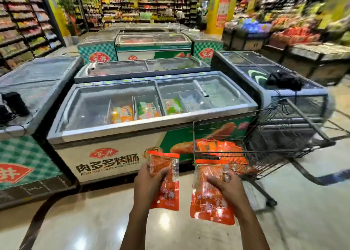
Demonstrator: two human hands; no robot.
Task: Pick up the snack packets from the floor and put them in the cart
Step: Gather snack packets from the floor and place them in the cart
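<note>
A white-and-green chest freezer with sliding glass lids (121,151) stands centre, coloured frozen-food bags (123,114) inside. More freezers lie beyond; stocked shelves (22,22) far left, a yellow pillar (219,9) far right.

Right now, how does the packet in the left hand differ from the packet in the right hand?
The left packet, held by the left hand, stands nearly upright and shows narrower; the right packet, held by the right hand, leans a little and shows wider. The right packet is nearer the cart; the left packet is in front of the freezer. Both are orange with clear windows, gripped off the floor.
</note>
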